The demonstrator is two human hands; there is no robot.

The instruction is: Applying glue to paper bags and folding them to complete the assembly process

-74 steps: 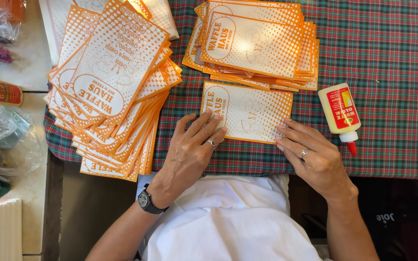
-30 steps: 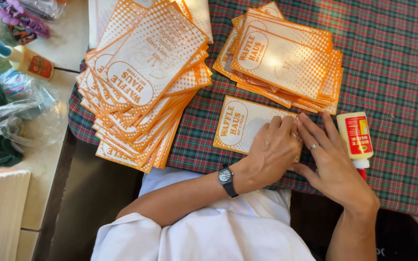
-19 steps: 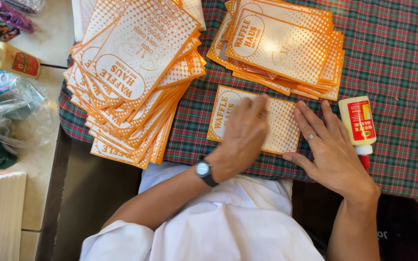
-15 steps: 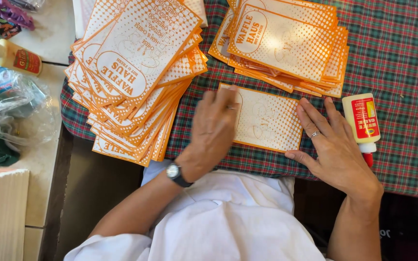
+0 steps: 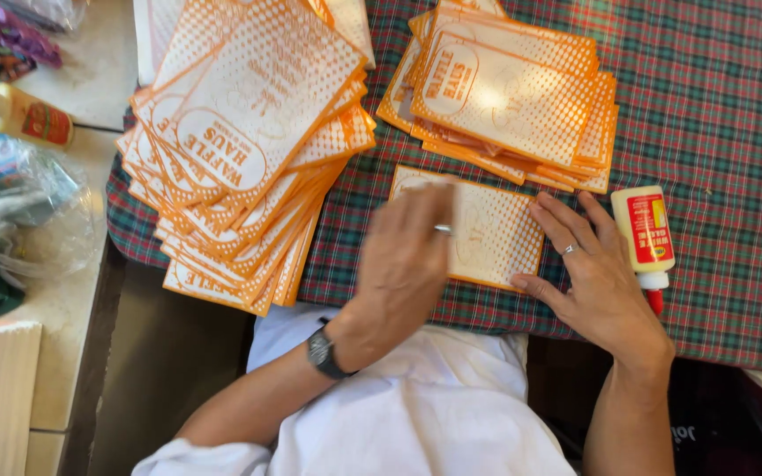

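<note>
Head view: two hands [image 5: 403,264] [image 5: 597,282] press one paper bag [image 5: 496,234] between two stacks [image 5: 249,141] [image 5: 509,97].

Bright daylight falls from above and somewhat from the left, washing out the white faces of the top paper bags on the fanned left stack [image 5: 249,150] and the smaller stack [image 5: 509,97] into mild glare, while the plaid tablecloth [image 5: 716,115] keeps rich, even colour and the gap below the table edge sinks into dark shadow. The left hand [image 5: 407,260] is smeared by motion blur, its fingers soft and streaked over the single bag [image 5: 496,234], whereas the right hand [image 5: 597,273] and the glue bottle [image 5: 646,234] stay sharp. Shadows under the stacks are short and soft, and the plastic wrap [image 5: 19,194] at the left edge shows small highlights.
</note>
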